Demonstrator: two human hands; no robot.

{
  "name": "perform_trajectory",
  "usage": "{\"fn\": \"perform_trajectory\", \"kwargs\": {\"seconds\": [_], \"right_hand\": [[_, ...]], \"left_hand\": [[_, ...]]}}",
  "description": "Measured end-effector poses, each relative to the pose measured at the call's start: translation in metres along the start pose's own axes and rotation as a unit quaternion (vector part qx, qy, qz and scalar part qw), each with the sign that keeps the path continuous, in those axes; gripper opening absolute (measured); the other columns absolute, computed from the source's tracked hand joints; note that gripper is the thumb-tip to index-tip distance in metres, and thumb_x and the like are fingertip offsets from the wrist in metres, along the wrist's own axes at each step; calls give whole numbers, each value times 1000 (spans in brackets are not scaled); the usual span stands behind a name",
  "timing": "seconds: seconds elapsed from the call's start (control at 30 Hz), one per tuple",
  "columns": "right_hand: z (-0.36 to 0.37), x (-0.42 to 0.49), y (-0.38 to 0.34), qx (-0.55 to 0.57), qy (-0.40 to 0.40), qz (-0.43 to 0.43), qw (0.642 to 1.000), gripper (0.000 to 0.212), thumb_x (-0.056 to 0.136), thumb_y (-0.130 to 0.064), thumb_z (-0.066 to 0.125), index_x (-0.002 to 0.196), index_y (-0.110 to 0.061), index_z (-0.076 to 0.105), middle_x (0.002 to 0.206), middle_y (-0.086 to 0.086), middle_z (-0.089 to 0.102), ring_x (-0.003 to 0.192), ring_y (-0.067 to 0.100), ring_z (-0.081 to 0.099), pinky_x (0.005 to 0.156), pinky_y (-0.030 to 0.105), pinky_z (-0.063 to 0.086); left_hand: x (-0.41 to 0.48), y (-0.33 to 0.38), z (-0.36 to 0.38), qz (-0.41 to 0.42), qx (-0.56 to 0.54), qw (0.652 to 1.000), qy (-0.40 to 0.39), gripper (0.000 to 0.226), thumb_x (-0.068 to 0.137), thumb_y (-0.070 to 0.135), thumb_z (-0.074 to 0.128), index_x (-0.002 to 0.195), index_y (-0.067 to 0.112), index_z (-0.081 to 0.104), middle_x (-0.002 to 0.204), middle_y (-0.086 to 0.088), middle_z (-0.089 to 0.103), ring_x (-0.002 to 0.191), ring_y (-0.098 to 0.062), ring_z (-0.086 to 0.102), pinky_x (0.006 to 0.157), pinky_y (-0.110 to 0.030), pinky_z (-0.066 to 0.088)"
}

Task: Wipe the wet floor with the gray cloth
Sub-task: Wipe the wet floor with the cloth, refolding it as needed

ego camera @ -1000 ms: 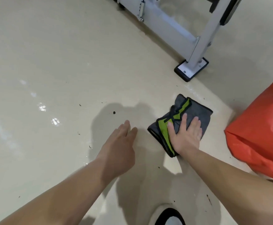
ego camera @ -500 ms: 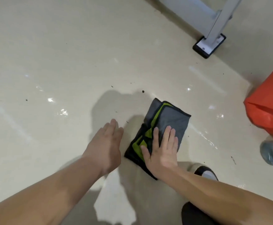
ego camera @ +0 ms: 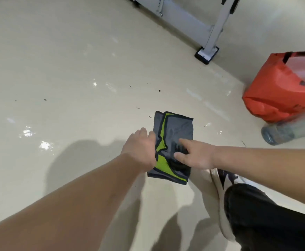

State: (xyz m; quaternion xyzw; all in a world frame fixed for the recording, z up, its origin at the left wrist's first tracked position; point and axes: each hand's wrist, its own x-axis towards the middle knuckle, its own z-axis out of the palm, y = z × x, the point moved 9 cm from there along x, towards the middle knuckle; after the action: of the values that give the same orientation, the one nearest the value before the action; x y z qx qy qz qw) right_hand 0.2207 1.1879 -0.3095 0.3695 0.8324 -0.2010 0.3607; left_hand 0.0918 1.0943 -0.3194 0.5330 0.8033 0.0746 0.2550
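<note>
The gray cloth (ego camera: 177, 129), folded with green and black trim, lies flat on the shiny beige floor (ego camera: 61, 73). My right hand (ego camera: 195, 154) comes in from the right and rests on the cloth's near half, fingers spread and pressing down. My left hand (ego camera: 140, 149) lies at the cloth's left edge, its fingertips touching the cloth. Wet glints show on the floor to the left (ego camera: 28, 133) and right of the cloth (ego camera: 218, 132).
An orange plastic bag (ego camera: 282, 87) sits at the right with a clear plastic bottle (ego camera: 289, 131) lying in front of it. A grey metal frame with a black foot (ego camera: 207, 55) stands at the back. My shoe (ego camera: 220, 192) and dark trouser leg (ego camera: 267, 221) are at the lower right.
The right hand has turned and now reaches across the cloth from the right. The left hand has moved right until it touches the cloth's left edge. The view shifted, showing more of the bag and bottle.
</note>
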Motion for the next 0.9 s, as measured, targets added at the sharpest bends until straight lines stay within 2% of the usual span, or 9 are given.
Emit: {"fn": "perform_trajectory", "kwargs": {"seconds": [0.1, 0.2, 0.3, 0.37, 0.47, 0.53, 0.6, 0.73, 0.9], "right_hand": [[-5, -49, -3, -60, -70, 15, 996, 55, 104, -56, 41, 142, -16, 44, 143, 9, 54, 119, 28, 51, 96, 35, 41], [-4, -73, -6, -88, -75, 23, 993, 53, 104, -54, 40, 142, -17, 44, 142, 9, 54, 117, 28, 52, 94, 36, 42], [8, -55, -12, -107, -71, 23, 991, 55, 105, -48, 40, 149, -15, 39, 147, 11, 52, 128, 33, 52, 97, 35, 42], [11, -16, -12, -67, -4, 18, 998, 54, 107, -42, 39, 150, -10, 37, 151, 15, 47, 134, 35, 48, 103, 37, 41], [30, 28, -14, 37, 96, -35, 994, 67, 108, -43, 36, 162, -9, 15, 170, 13, 12, 157, 30, 12, 125, 43, 18], [57, 46, -15, 58, 114, -56, 990, 74, 107, -51, 29, 164, -19, -6, 172, 6, -16, 157, 25, -16, 128, 43, -2], [74, 57, -12, 48, 126, -54, 989, 76, 105, -58, 21, 161, -28, -19, 166, -1, -33, 152, 20, -32, 125, 45, -14], [77, 70, 5, 5, 90, -80, 993, 81, 100, -68, 20, 157, -36, -26, 160, -8, -42, 148, 17, -39, 123, 43, -20], [48, 88, 59, -52, 74, -111, 990, 85, 97, -74, 20, 157, -36, -27, 161, -8, -40, 150, 18, -36, 124, 45, -17]], "left_hand": [[-15, 26, 15, 57, 26, 998, -18, 51, 83, 15, 57, 132, 14, 42, 124, -11, 46, 109, -26, 48, 90, -31, 39], [-23, 41, 15, 78, 58, 994, -43, 55, 85, 18, 57, 137, 17, 41, 131, -10, 44, 115, -27, 47, 97, -32, 40], [-21, 34, 7, 19, 70, 995, -64, 56, 88, 17, 56, 142, 15, 38, 131, -12, 47, 121, -29, 48, 90, -32, 38], [-19, 29, -1, -16, 79, 995, -57, 55, 89, 18, 58, 140, 15, 38, 129, -11, 48, 121, -28, 50, 83, -32, 34], [-30, 35, 5, 11, 78, 995, -58, 48, 89, 20, 56, 133, 17, 40, 122, -5, 46, 107, -23, 50, 79, -30, 39], [-39, 34, 10, 27, 79, 994, -69, 44, 88, 19, 50, 131, 17, 43, 116, -1, 41, 98, -22, 46, 83, -35, 48], [-42, 29, 6, 0, 62, 995, -75, 46, 86, 14, 49, 131, 21, 41, 113, -1, 40, 98, -23, 48, 86, -40, 52], [-46, 46, 4, -38, 67, 993, -84, 49, 86, 13, 49, 132, 26, 39, 113, 3, 39, 102, -22, 54, 87, -43, 54], [-14, 99, 10, -50, 72, 993, -76, 40, 87, 14, 50, 125, 24, 42, 111, 2, 39, 98, -21, 54, 80, -39, 53]]}}
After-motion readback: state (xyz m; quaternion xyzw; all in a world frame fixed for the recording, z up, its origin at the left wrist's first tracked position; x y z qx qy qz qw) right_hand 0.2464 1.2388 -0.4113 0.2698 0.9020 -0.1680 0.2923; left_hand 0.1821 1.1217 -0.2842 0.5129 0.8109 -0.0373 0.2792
